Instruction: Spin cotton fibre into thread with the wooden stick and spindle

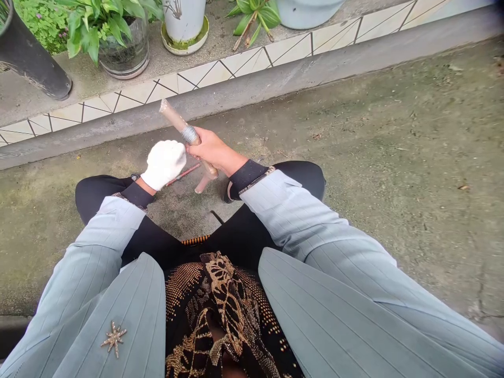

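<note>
Gripping the wooden handle (173, 119) in your bare right hand (214, 151), you hold its banded end up off the concrete (354, 157), apparently within easy reach of your gloved left hand (163, 164), which is clenched, seemingly empty, just beside it above a red rod (183, 174).

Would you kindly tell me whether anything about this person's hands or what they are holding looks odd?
One thing stands out: the left hand wears a white knit glove, while the right hand, gripping a wooden stick with a metal band, is bare, so the pair is mismatched.
</note>
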Available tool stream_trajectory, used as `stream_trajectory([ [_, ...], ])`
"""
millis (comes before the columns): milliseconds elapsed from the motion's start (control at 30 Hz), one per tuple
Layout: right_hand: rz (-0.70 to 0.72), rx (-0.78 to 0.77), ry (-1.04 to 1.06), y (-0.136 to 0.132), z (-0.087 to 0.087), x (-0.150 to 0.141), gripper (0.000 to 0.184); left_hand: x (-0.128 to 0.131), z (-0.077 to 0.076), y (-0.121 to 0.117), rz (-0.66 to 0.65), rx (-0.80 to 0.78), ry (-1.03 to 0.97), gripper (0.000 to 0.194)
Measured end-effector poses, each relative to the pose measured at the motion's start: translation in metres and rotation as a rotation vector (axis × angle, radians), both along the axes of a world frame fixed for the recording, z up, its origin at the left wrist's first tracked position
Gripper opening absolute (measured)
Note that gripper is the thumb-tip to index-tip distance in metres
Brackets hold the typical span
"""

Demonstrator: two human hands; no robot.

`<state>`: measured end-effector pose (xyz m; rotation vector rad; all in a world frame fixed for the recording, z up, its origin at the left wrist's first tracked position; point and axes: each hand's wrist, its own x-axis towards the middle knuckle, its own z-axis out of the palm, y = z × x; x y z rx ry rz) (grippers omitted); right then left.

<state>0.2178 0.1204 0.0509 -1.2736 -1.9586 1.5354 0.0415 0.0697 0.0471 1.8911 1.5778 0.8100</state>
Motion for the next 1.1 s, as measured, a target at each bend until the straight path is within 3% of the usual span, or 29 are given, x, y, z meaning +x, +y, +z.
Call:
stream_trajectory([
  [100, -0.021, -0.084, -0.015, -0.002, -0.003, -0.002, 0.042, 0.0, 0.001, 0.001, -0.037, -0.019, -0.024, 0.032],
  [200, -0.007, -0.016, 0.018, 0.0, 0.0, 0.004, 0.042, -0.001, 0.002, 0.002, 0.022, -0.165, -0.305, 0.024],
  [433, 0.11, 0.175, 0.141, 0.003, 0.005, 0.016, 0.067, 0.001, 0.001, -0.001, 0.023, -0.767, -0.935, 0.026],
  [567, 0.114, 0.229, 0.226, -0.001, 0.002, 0.017, 0.066, 0.006, 0.006, -0.009, 0.058, -0.977, -1.077, 0.027],
  [667, 0.135, 0.226, 0.251, -0.002, 0.002, 0.019, 0.059, 0.006, 0.009, -0.013, 0.081, -1.04, -1.136, 0.031],
  [867, 0.159, 0.207, 0.302, -0.003, 0.008, 0.024, 0.057, 0.006, 0.011, -0.018, -0.019, -1.048, -1.207, 0.035],
  [1100, 0.165, 0.139, 0.357, -0.006, 0.019, 0.028, 0.057, 0.012, 0.015, -0.022, 0.022, -1.046, -1.213, 0.029],
])
